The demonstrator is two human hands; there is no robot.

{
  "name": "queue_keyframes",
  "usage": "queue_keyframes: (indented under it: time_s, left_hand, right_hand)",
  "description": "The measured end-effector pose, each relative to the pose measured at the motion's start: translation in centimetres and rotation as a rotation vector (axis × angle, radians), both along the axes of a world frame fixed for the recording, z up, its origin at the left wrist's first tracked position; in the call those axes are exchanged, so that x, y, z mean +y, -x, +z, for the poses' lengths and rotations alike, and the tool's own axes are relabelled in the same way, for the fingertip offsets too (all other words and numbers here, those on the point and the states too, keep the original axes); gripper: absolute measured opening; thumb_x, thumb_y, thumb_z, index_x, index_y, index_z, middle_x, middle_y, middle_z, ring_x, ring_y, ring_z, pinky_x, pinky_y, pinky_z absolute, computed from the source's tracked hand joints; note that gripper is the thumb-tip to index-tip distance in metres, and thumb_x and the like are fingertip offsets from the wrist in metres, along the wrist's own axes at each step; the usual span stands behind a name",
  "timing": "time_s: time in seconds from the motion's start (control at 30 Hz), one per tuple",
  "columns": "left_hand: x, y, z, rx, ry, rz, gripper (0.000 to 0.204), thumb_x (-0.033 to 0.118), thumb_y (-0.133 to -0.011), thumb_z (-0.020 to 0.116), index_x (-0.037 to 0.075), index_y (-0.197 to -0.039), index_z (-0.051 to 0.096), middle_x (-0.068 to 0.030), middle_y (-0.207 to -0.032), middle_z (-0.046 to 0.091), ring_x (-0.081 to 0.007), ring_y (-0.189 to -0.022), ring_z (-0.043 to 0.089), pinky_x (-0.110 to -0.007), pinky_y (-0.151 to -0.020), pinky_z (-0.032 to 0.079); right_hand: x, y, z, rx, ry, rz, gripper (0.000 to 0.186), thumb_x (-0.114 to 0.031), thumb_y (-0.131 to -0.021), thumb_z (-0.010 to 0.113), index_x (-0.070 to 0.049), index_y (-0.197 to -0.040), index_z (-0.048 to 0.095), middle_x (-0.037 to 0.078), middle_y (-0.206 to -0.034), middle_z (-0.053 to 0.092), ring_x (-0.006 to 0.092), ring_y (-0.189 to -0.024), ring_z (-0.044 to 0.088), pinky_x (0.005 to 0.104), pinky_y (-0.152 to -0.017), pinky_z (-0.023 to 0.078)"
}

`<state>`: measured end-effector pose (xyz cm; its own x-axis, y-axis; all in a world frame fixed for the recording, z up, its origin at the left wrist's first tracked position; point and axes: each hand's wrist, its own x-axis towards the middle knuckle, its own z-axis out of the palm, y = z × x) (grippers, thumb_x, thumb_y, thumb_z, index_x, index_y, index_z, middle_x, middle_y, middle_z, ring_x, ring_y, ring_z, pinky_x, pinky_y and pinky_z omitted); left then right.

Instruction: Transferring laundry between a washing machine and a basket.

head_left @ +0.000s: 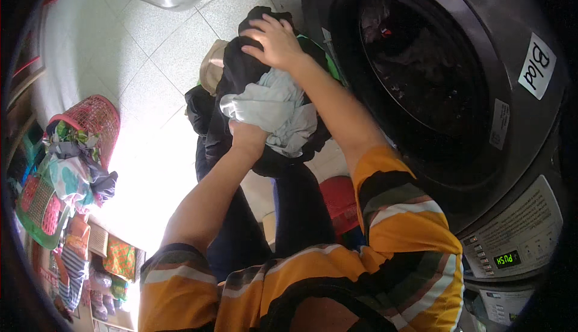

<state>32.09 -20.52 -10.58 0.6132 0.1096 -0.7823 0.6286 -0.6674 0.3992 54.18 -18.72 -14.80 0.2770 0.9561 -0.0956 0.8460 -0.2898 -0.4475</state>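
A bundle of clothes (265, 106), mostly black with a pale grey-blue piece and a tan piece, hangs in front of me. My right hand (274, 43) presses flat on the top of the bundle. My left hand (247, 136) grips it from below. The bundle is just left of the open round drum (421, 73) of a dark grey front-loading washing machine, where some dark clothes lie inside.
A pink mesh laundry basket (90, 118) full of colourful clothes stands at the left on the white tiled floor (138, 43). A red tub (340, 199) sits below the bundle. The machine's control panel (518, 235) is at the lower right.
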Motion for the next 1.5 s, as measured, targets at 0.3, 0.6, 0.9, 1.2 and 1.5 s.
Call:
queue_keyframes:
  time_s: [0.3, 0.6, 0.9, 1.2, 1.5]
  left_hand:
    - [2.4, -0.7, 8.0, -0.080, 0.257, 0.099, 0.073, 0.048, -0.056, 0.080, 0.023, -0.120, 0.056, -0.0104, -0.128, 0.042, -0.0370, -0.122, 0.033, -0.067, -0.093, 0.024]
    - [-2.7, -6.5, 1.0, -0.463, -0.326, 0.427, 0.068, 0.059, -0.064, 0.069, 0.030, -0.123, 0.054, -0.0068, -0.137, 0.041, -0.0349, -0.126, 0.032, -0.066, -0.100, 0.010]
    - [-2.7, -2.7, -1.5, -0.607, -0.405, 0.405, 0.067, 0.051, -0.063, 0.071, 0.024, -0.121, 0.053, -0.0075, -0.127, 0.042, -0.0313, -0.125, 0.033, -0.062, -0.100, 0.013]
    - [-2.7, -1.8, -3.8, -0.673, -0.418, 0.422, 0.071, 0.050, -0.053, 0.073, 0.026, -0.118, 0.055, -0.0061, -0.126, 0.044, -0.0317, -0.123, 0.035, -0.061, -0.099, 0.016]
    - [-2.1, -1.0, -3.9, -0.677, -0.437, 0.380, 0.071, 0.047, -0.060, 0.069, 0.021, -0.124, 0.050, -0.0091, -0.120, 0.044, -0.0311, -0.123, 0.035, -0.060, -0.100, 0.015]
  right_hand:
    - [-14.5, 0.4, -9.2, 0.488, 0.770, -0.567, 0.040, -0.034, -0.090, 0.046, 0.000, -0.103, 0.062, 0.020, -0.107, 0.060, 0.0376, -0.103, 0.054, 0.0427, -0.090, 0.043]
    - [-15.6, -2.4, -13.7, 0.930, 0.385, -0.631, 0.052, -0.043, -0.094, 0.041, 0.000, -0.120, 0.052, 0.019, -0.122, 0.055, 0.0286, -0.114, 0.051, 0.0392, -0.094, 0.041]
    - [-20.8, -19.2, 1.7, -0.624, -0.061, -1.137, 0.046, -0.039, -0.087, 0.062, -0.002, -0.113, 0.058, 0.012, -0.098, 0.065, 0.0215, -0.089, 0.061, 0.0332, -0.079, 0.050]
    - [-16.1, -24.4, -5.6, 0.979, -0.237, -1.294, 0.057, -0.039, -0.075, 0.074, -0.007, -0.119, 0.058, 0.008, -0.112, 0.060, 0.0212, -0.092, 0.061, 0.0360, -0.075, 0.053]
    - [-16.6, -23.0, -6.2, 0.999, -0.396, -1.514, 0.059, -0.021, -0.077, 0.071, -0.006, -0.129, 0.048, 0.012, -0.118, 0.052, 0.0260, -0.103, 0.054, 0.0397, -0.082, 0.047]
